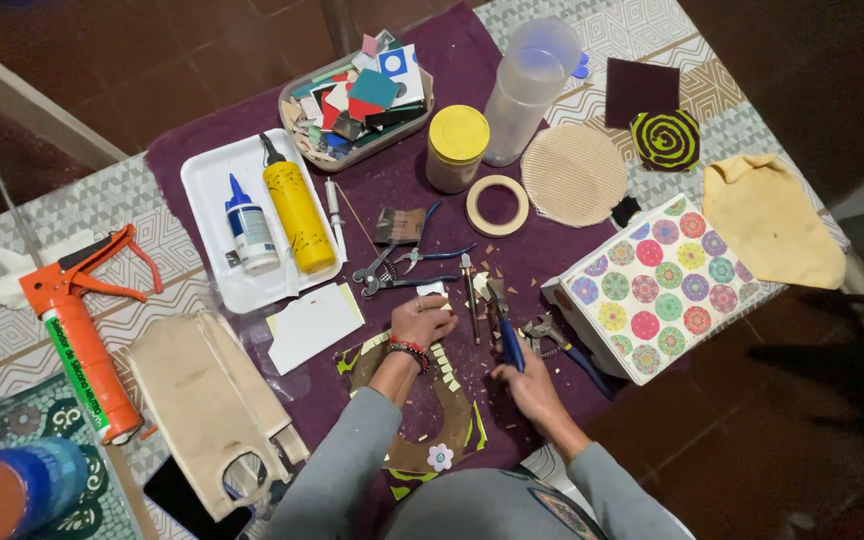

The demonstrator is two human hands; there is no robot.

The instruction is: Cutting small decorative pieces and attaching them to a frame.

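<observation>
The left hand (422,322) pinches a small pale tile (433,291) above the brown board (430,412) on the counter (512,262). The right hand (524,380) is clamped on blue-handled nippers (505,325). The tile looks light, stiff, brittle; best held by its edges.

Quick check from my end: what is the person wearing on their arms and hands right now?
Both arms are in grey long sleeves, pushed up a little from the wrists. The left hand is bare, with a red and dark beaded bracelet round the wrist. The right hand is bare too, with no glove or wristband visible.
</observation>
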